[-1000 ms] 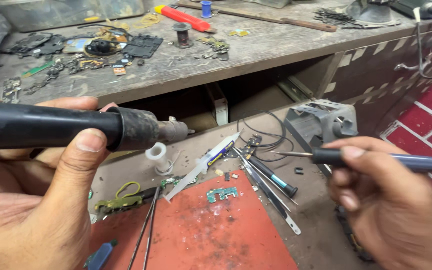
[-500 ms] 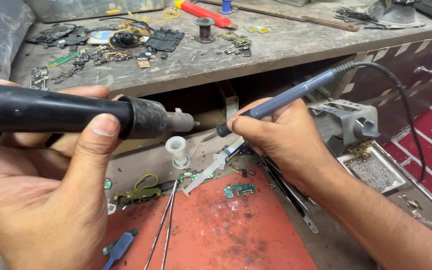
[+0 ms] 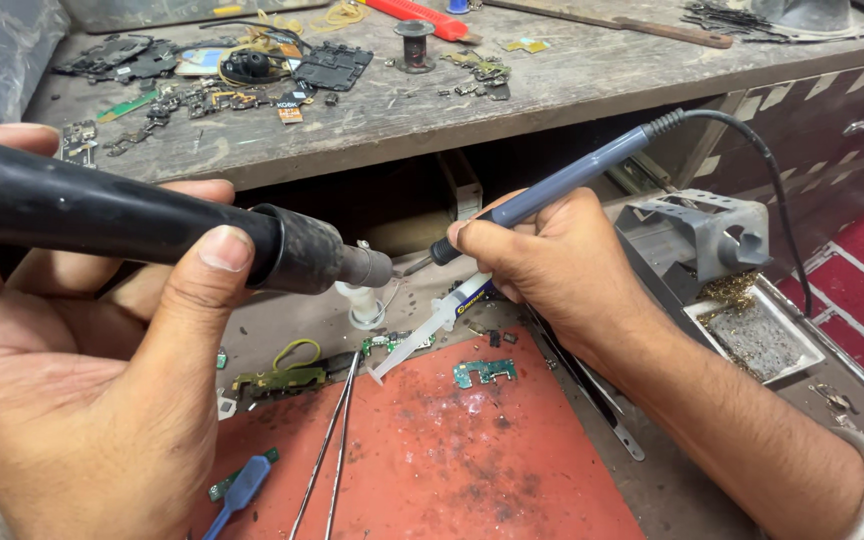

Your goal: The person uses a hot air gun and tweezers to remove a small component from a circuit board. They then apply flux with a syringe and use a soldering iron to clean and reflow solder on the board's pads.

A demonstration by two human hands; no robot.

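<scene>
A: Head view. What do the hands hold?

B: The left hand (image 3: 102, 400) is closed around a thick black tool handle (image 3: 102, 215), thumb pressed on top near the scuffed, matte collar; a short grey metal nozzle (image 3: 367, 267) projects from its end. The right hand (image 3: 552, 270) is closed in a pen grip on a slim grey-blue soldering iron (image 3: 567, 180), its black cord (image 3: 762, 170) arching away to the right. The iron's tip sits just beside the nozzle; whether they touch cannot be told.

A: Where are both tools relative to the surface?

B: Raised above the near part of the surface, over the far edge of a red mat (image 3: 452, 470), which is speckled with dark residue.

A: What lies on the mat and around it?

B: A white syringe (image 3: 432, 325) with a dark label band lies tilted at the mat's far edge, partly under the right hand. Thin metal tweezers (image 3: 337, 440) run toward the near edge. A small green circuit board (image 3: 484, 372) lies near the mat's middle, a longer olive board (image 3: 282, 380) at its far left corner, and a blue-handled tool (image 3: 242, 490) at the near left.

A: And to the right?

B: A grey metal iron stand (image 3: 702, 235) with a tray holding brass-coloured wool (image 3: 732, 292).

A: Farther back?

B: A worn grey shelf (image 3: 572, 80) carries scattered dark phone parts (image 3: 332, 65) and a red-handled tool (image 3: 417, 18).
</scene>
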